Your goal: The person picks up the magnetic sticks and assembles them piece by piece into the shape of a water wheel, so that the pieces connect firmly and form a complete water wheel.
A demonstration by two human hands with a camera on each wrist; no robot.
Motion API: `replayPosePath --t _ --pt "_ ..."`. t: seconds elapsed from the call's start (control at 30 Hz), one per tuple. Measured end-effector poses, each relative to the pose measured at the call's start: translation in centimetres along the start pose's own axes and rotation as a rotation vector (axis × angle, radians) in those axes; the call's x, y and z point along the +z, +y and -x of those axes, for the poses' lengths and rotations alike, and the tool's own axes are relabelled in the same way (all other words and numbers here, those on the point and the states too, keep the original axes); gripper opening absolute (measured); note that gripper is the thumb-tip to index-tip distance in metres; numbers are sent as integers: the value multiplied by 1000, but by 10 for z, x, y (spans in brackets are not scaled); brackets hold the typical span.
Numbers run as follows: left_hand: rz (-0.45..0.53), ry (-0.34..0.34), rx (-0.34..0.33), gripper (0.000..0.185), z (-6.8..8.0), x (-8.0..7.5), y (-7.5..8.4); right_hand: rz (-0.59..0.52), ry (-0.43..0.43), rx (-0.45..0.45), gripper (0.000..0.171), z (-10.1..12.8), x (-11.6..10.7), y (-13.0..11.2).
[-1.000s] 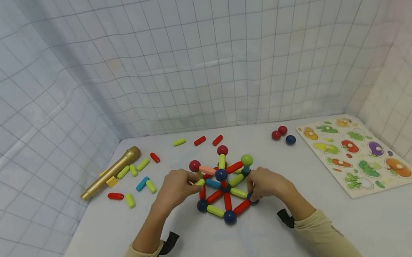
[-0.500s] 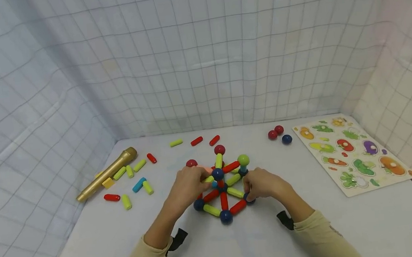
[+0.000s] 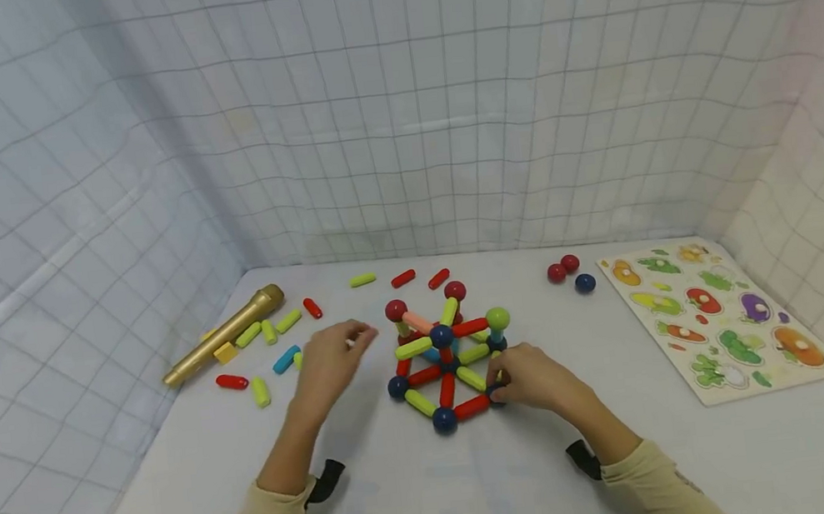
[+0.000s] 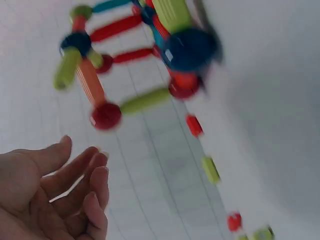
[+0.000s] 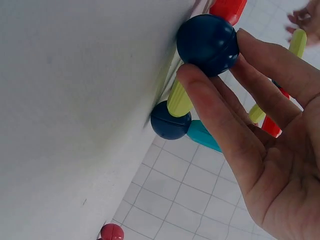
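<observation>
the rod-and-ball frame [image 3: 447, 362] stands in the middle of the table [image 3: 628, 452], a low cage of red, green and blue rods joined at dark blue, red and green balls. your right hand [image 3: 534, 378] is at its near right corner: in the right wrist view your fingers [image 5: 225, 130] and thumb pinch a dark blue ball [image 5: 207, 44] at that corner, so that hand is clamped on the frame and steadies it. your left hand [image 3: 328, 362] is off the frame, just to its left, with the fingers loosely spread and nothing between them; the left wrist view shows the palm bare.

i judge you are between pieces: the frame is held fast and the free hand is out toward the loose rods [image 3: 270, 339] lying on the left by the gold microphone [image 3: 223, 335]. the next move would call for picking one rod cleanly and bringing it to an open ball without knocking the top, which looks lightly joined; keep the right hand's hold firm while you do it.

the three spare balls [image 3: 569, 270] and the vegetable puzzle board [image 3: 720, 317] lie well apart on the right.

the left wrist view is blurred, so the joints there are hard to read. from the head view your right hand covers the corner ball, and the far-side rods of the frame hide behind the nearer ones. whether every joint is seated cannot be told.
</observation>
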State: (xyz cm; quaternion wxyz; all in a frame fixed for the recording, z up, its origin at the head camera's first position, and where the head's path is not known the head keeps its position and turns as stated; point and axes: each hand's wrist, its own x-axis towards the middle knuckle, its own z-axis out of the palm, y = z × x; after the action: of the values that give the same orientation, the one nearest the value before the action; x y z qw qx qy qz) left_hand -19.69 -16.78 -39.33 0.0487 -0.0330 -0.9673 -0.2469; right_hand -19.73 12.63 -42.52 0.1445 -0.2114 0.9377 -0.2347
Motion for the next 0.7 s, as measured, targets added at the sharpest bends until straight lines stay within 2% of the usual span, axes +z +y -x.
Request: replayPosePath --t 0.1,0.17,0.27,0.4,0.53,0.6,0.7 --pt "-114 -20 -188 35 -11 -13 -45 -17 11 -1 8 -1 0 0" --pt "-177 -85 -295 38 -17 -16 -69 -26 11 4 8 -1 1 0" --pt "-189 -148 -367 37 -21 -13 -91 -28 -5 15 8 -1 2 0" --pt "-193 -161 -333 37 -26 -7 -96 -22 -6 15 8 -1 0 0" --pt "-176 -180 -230 42 -27 -4 -82 -18 5 16 7 -1 -3 -2" --pt "-105 -182 -167 40 -23 -1 -69 -16 3 19 8 -1 -3 -3" --pt "53 -196 -85 33 -13 4 -45 -20 -2 25 8 0 -2 -3"
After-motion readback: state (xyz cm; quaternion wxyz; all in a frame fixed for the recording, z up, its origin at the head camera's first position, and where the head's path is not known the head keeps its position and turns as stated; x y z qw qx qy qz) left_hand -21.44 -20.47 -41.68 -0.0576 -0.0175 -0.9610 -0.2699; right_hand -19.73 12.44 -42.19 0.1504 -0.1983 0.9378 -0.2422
